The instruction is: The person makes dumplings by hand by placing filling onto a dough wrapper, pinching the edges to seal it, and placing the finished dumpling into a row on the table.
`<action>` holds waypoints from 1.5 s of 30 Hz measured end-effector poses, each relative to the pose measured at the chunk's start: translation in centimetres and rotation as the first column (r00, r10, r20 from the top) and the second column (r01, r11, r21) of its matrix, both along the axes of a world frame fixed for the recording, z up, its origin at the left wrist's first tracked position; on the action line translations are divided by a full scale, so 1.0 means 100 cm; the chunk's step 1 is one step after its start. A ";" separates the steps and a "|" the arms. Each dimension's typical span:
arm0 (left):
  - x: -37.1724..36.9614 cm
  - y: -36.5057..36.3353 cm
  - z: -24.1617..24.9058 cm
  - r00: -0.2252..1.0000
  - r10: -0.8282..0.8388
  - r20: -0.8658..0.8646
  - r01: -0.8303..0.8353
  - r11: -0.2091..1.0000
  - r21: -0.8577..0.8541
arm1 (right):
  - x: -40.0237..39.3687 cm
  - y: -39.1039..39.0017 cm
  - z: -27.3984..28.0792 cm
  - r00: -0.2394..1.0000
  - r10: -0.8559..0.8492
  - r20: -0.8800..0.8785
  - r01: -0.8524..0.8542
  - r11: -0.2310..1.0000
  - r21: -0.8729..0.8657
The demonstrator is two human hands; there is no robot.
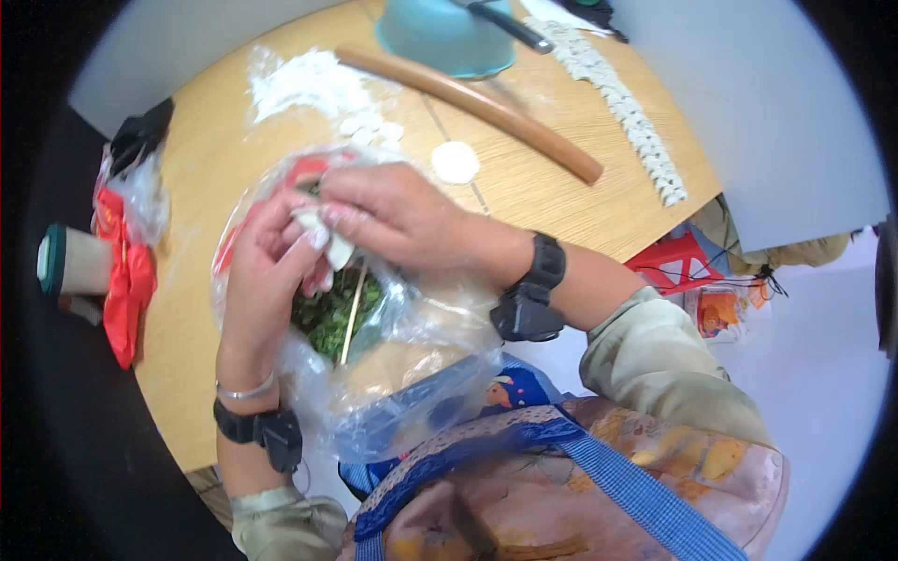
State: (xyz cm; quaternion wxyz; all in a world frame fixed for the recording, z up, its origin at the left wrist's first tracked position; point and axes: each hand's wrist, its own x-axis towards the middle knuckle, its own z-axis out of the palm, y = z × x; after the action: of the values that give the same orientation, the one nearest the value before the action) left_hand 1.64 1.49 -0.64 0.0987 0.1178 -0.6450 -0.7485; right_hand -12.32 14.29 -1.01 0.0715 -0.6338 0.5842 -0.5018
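My left hand (271,257) and my right hand (398,210) meet over a plastic-lined bowl. Between them they pinch a piece of white dough (329,245), folded and partly hidden by the fingers. Below the hands, chopped green filling (327,325) lies in the clear plastic bag (426,323), with a thin stick (354,316) standing in it. One flat round dough wrapper (455,163) rests on the table to the right of my right hand. Several small dough pieces (372,128) sit beyond the hands.
A wooden rolling pin (477,110) lies across the table (201,393). Behind it are a teal bowl (444,37) and a knife (510,23). Shaped dough pieces line a strip (627,112) on the right. White flour (313,86) is spread at the back left, and red bags (122,271) hang left.
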 end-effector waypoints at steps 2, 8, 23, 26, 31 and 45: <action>0.000 -0.002 -0.007 1.000 -0.021 0.000 0.021 0.999 -0.038 | -0.001 0.000 -0.003 1.000 -0.008 -0.024 0.008 1.000 0.002; 0.001 -0.002 -0.004 0.999 -0.027 0.030 0.029 0.998 -0.059 | -0.001 0.003 0.000 1.000 0.013 0.008 -0.013 0.999 0.052; 0.002 -0.005 -0.002 0.997 -0.066 -0.041 0.066 0.998 -0.016 | 0.001 0.002 -0.002 0.995 0.035 0.098 -0.039 0.999 0.032; 0.002 -0.005 -0.001 0.995 -0.058 -0.079 0.058 0.998 -0.002 | 0.003 0.005 0.003 0.958 0.062 0.280 -0.096 0.989 0.110; 0.001 -0.006 -0.002 0.992 -0.057 -0.110 0.059 0.998 0.011 | -0.001 0.003 0.001 0.983 0.023 0.182 -0.045 0.992 0.115; -0.001 -0.005 -0.001 0.988 -0.020 -0.150 0.028 0.998 0.050 | 0.000 0.003 0.003 0.976 0.012 0.216 -0.033 0.995 0.097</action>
State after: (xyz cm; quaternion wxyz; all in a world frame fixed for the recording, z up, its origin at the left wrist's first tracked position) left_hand 1.58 1.04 -0.73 0.1346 0.0562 -0.6175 -0.7729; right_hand -12.31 14.63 -0.73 0.1717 -0.5779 0.5902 -0.5369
